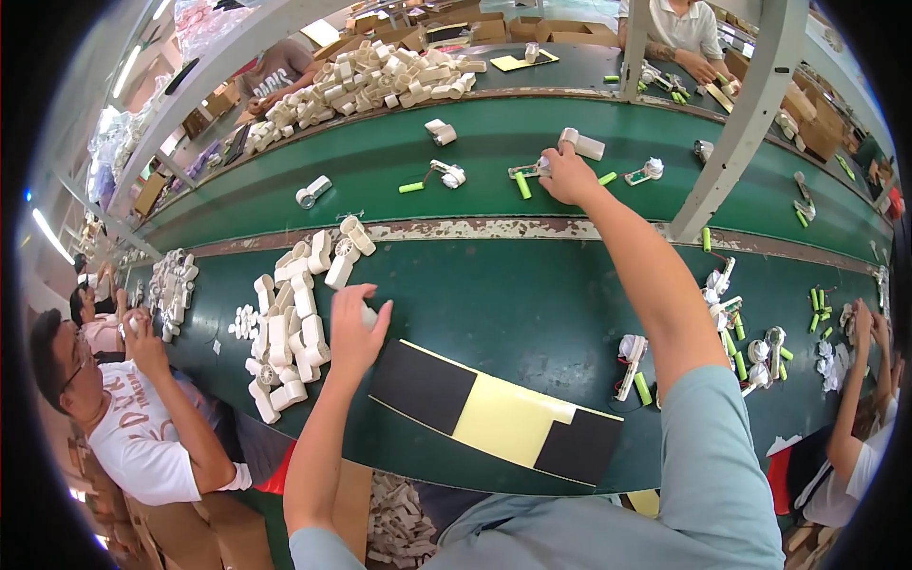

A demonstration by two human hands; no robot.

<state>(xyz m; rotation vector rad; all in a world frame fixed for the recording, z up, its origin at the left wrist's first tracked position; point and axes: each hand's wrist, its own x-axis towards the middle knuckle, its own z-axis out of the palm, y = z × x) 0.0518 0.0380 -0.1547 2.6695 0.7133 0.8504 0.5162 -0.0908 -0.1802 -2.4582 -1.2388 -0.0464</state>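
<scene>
My right hand (571, 177) reaches across to the far green belt, its fingers closed at the end of a small white motor assembly (525, 172) with a green battery (522, 185) attached. Just beyond it lies a white plastic housing (583, 144). Above the near work surface, my left hand (354, 334) curls its thumb and fingers around a white plastic piece (368, 316), mostly hidden by the hand. Left of that hand is a pile of white plastic housings (296, 318). In front of me lies a yellow mat with black panels (499, 418).
More battery assemblies (750, 351) lie at the right. A large heap of white housings (370, 81) stands behind the belt. A white metal post (741, 123) rises at the right of the belt. Co-workers sit at left (142, 408), right and across.
</scene>
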